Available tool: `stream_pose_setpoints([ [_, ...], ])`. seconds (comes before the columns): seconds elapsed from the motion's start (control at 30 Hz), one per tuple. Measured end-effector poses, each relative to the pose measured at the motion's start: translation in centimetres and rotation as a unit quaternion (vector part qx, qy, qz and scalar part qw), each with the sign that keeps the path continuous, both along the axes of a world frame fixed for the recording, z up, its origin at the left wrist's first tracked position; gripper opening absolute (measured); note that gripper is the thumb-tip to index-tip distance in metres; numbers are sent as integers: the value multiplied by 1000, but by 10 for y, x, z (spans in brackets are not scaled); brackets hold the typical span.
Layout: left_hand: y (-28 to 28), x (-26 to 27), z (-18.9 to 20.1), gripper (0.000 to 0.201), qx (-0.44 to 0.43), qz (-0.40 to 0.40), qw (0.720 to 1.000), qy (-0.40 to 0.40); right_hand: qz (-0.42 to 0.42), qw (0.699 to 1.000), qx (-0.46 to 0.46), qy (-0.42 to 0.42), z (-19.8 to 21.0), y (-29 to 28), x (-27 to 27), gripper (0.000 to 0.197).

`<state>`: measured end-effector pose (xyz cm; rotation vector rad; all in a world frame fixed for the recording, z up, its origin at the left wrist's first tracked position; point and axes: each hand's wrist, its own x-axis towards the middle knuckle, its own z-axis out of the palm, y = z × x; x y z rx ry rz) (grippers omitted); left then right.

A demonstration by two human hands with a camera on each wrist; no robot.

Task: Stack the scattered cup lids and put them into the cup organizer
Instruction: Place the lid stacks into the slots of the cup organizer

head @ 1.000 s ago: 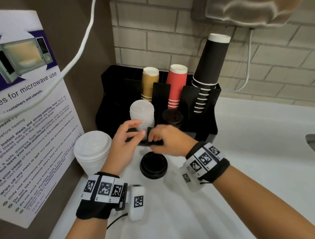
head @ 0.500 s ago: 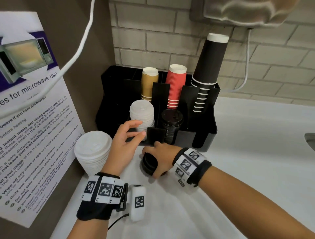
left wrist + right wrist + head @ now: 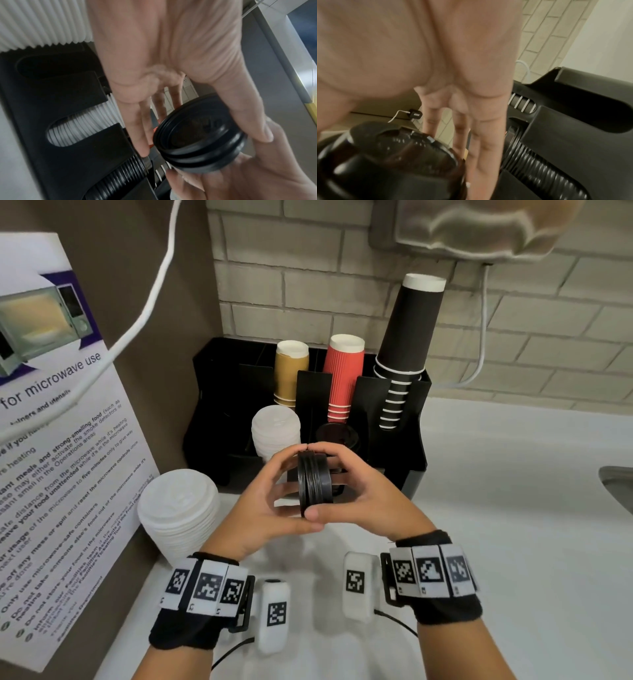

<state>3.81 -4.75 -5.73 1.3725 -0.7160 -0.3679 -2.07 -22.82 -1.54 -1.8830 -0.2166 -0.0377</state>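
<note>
A short stack of black cup lids (image 3: 313,477) stands on edge in the air just in front of the black cup organizer (image 3: 416,453). My left hand (image 3: 291,487) and right hand (image 3: 337,484) curl round it from either side, fingertips meeting on top and thumbs below. The left wrist view shows the same black lids (image 3: 199,146) pinched between thumb and fingers. In the right wrist view the black lids (image 3: 393,162) are blurred. The organizer's front slots hold white lids (image 3: 275,433) and black lids (image 3: 339,436).
A tall stack of larger white lids (image 3: 178,515) stands on the white counter at the left, beside a microwave notice (image 3: 61,440). Gold cups (image 3: 291,371), red cups (image 3: 342,371) and black cups (image 3: 407,337) rise from the organizer's back. A sink edge (image 3: 616,484) shows at far right.
My right hand dropped from the organizer to the black lids on the counter and lifted them. The left hand closed in, and both now hold the stack on edge.
</note>
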Motion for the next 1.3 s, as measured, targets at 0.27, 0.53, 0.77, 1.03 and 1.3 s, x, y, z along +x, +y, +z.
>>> stream_pose_setpoints([
  [0.27,-5,-1,1,98,1,29,1000,-8,-25,1000,13,-11,-1,-3,0,74],
  [0.53,-10,-2,-1,98,16,29,999,-8,-35,999,-9,-32,-6,-2,1,71],
  [0.77,-2,4,0,106,43,90,995,-8,-84,995,8,-55,-5,-19,20,71],
  [1.03,-3,3,-1,71,44,138,989,-3,-105,946,-307,-15,25,-67,94,70],
  [1.3,-1,3,0,69,55,140,989,-1,-42,910,-408,52,22,-54,116,72],
])
